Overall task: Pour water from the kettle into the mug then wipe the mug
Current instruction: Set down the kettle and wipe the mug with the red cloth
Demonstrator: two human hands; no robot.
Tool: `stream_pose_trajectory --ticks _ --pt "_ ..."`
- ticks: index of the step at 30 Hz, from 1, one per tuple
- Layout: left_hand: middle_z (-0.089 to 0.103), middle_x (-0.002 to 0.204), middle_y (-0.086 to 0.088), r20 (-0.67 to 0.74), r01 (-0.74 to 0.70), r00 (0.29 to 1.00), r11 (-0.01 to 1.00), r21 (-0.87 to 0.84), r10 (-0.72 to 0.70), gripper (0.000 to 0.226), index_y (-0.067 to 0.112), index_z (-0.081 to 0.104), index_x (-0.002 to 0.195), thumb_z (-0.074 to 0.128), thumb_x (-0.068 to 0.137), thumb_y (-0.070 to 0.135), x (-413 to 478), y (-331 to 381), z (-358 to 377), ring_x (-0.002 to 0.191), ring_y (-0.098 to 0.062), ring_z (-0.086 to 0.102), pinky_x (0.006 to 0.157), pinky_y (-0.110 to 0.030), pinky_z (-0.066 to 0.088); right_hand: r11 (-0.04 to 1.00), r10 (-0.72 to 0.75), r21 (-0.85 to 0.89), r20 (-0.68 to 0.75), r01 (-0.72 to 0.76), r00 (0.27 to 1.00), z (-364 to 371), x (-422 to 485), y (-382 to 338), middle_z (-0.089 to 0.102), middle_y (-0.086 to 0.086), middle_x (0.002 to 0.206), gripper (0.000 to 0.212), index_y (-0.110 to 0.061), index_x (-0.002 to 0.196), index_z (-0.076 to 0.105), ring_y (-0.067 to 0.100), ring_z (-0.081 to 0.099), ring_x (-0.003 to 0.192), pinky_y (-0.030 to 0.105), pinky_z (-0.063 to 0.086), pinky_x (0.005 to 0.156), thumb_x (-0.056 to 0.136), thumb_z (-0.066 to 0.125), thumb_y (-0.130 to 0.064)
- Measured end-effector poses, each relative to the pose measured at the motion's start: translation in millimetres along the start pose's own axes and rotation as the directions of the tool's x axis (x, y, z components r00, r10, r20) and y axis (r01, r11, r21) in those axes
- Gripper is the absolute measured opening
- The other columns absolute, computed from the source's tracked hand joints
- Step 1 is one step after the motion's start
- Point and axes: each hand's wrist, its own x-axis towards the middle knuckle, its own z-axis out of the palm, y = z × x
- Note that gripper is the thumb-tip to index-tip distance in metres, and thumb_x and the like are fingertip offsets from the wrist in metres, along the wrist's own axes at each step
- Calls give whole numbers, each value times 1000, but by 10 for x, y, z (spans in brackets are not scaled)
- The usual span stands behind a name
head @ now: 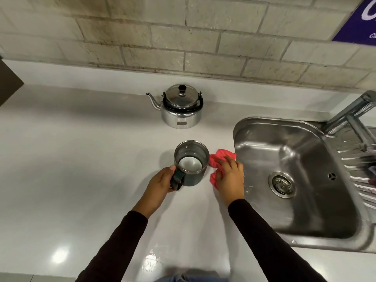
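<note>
A dark metal mug (192, 159) stands upright on the white counter (81, 159), its steel inside showing a pale bottom. My left hand (162, 182) is closed around the mug's dark handle. Just right of the mug lies a crumpled red cloth (219, 157), and my right hand (231, 176) rests on top of it with fingers curled over the fabric. A shiny steel kettle (181, 108) with a black knob and black handle sits farther back, spout pointing left, apart from both hands.
A stainless steel sink (295, 159) with a drain is set into the counter right of the cloth, with a tap (350, 110) at its far right. A tiled wall runs along the back. A dark object edges in at far left.
</note>
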Motion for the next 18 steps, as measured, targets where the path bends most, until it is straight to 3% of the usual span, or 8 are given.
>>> stream_pose_trajectory --ticks 3,9,18 --pt "63 76 -6 -228 -65 970 995 77 81 35 12 57 71 40 97 30 29 29 -114 78 -19 59 81 -35 47 994 67 91 10 -67 998 79 250 -12 64 6 114 36 -12 108 61 31 46 107 44 49 87 75 51 -1" --pt "55 60 1 -265 -117 954 987 109 142 34 17 54 61 45 93 18 57 137 -268 52 2 50 57 -7 42 996 66 -64 -23 -68 998 278 1006 -8 62 18 112 25 0 102 60 39 48 103 43 40 90 80 52 -7" --pt "55 57 5 -298 -80 948 990 116 111 36 19 54 58 46 93 24 138 10 -406 56 -5 50 57 -7 40 992 119 -41 -18 -120 993 499 1916 -82 52 17 130 42 -3 123 52 34 43 120 43 41 98 82 47 -11"
